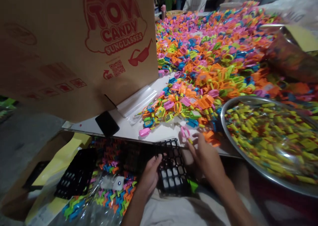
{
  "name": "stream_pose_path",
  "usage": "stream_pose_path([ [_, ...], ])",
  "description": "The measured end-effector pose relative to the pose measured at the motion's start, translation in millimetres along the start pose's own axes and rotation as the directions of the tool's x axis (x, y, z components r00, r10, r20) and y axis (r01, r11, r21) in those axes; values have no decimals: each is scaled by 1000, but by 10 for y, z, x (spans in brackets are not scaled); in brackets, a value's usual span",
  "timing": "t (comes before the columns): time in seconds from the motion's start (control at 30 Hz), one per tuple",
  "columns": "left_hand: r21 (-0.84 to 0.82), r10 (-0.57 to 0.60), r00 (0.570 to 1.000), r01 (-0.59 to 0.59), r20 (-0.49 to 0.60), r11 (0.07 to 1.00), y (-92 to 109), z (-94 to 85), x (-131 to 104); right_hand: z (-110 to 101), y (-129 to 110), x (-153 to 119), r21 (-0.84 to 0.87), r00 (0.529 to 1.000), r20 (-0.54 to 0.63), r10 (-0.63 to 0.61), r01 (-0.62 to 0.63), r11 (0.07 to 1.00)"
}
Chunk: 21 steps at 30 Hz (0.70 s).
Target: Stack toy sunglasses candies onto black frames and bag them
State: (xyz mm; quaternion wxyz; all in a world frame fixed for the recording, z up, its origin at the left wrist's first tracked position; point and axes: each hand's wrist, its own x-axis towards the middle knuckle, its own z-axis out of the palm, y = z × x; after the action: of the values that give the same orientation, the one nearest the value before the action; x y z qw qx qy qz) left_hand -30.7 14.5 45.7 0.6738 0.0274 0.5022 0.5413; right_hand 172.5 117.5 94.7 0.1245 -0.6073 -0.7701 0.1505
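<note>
Hundreds of small plastic toy pieces [213, 63], pink/orange/green/blue, piled across the white desk [129, 130] beyond both hands. Cardboard box [74, 47] up-left of the hands, red print reads "TOY CANDY SUNGLASSES", with a sunglasses icon and a QR code under it; smaller marks too blurred to read.

Left hand [149, 178]: grip curled closed on the near-left edge of a black plastic grid tray [172, 168], fingers over the rim. Right hand [207, 159]: grip narrow, fingertips pinching a pink toy piece [185, 132] just above the tray's far edge, at the desk edge. The tray sits in the lap between the two hands.

Right of the right hand: metal bowl [238, 153] full of yellow wrapped candies [270, 136]. Left of the left hand: second black tray [77, 174] and a clear bag of coloured pieces [111, 189]. Dark phone [107, 123] on the desk beyond the left hand.
</note>
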Motion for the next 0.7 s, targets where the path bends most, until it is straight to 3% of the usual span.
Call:
stream_pose_path([
  [0.17, 91, -2, 999, -1, 32, 996, -27, 106, 69, -58, 164, -297, 288, 999, -5, 41, -38, 957],
  [0.27, 244, 87, 996, -92, 29, 966, -38, 128, 78, 71, 179, -407, 587, 993, -6, 115, -90, 805],
  [0.37, 475, 262, 956, -294, 133, 829, 27, 168, -22, 193, 181, -513, 758, 982, 56, 182, -161, 632],
  [0.47, 551, 342, 855, -514, 389, 658, 177, 226, -218, 164, 194, -631, 823, 984, 124, 130, -175, 541],
  [0.57, 472, 424, 658, -747, 622, 468, 342, 257, -395, 12, 210, -725, 835, 996, 63, 61, -86, 543],
  [0.63, 439, 456, 556, -831, 695, 343, 417, 248, -471, -92, 213, -762, 826, 998, 47, 37, -59, 561],
  [0.7, 448, 457, 518, -855, 724, 260, 452, 227, -518, -161, 214, -782, 811, 998, 53, 30, -61, 582],
])
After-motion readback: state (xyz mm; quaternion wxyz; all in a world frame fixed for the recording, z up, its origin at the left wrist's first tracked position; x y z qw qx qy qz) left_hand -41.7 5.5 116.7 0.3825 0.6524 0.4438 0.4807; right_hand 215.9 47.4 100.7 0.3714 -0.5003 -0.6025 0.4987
